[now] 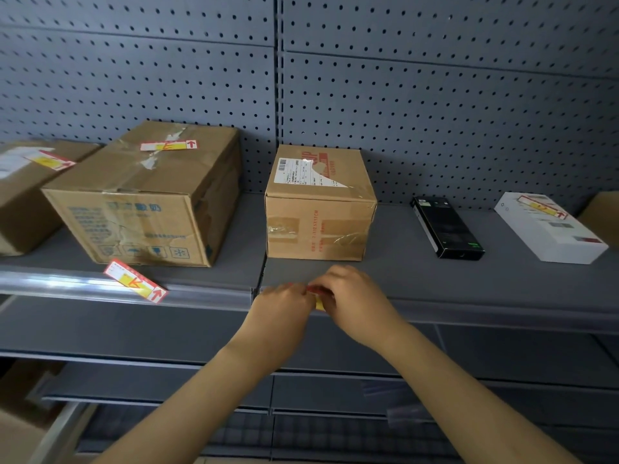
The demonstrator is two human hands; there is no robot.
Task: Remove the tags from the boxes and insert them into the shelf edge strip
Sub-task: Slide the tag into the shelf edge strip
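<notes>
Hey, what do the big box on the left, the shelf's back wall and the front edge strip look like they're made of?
Big box: brown corrugated cardboard, matte, creased, with clear glossy tape on top. Back wall: probably grey painted metal pegboard, with regular rows of holes. Edge strip: likely clear plastic; it shows glossy highlights.

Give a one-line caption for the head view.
Both hands press a red-and-yellow tag at the shelf edge strip before a small box.
</notes>
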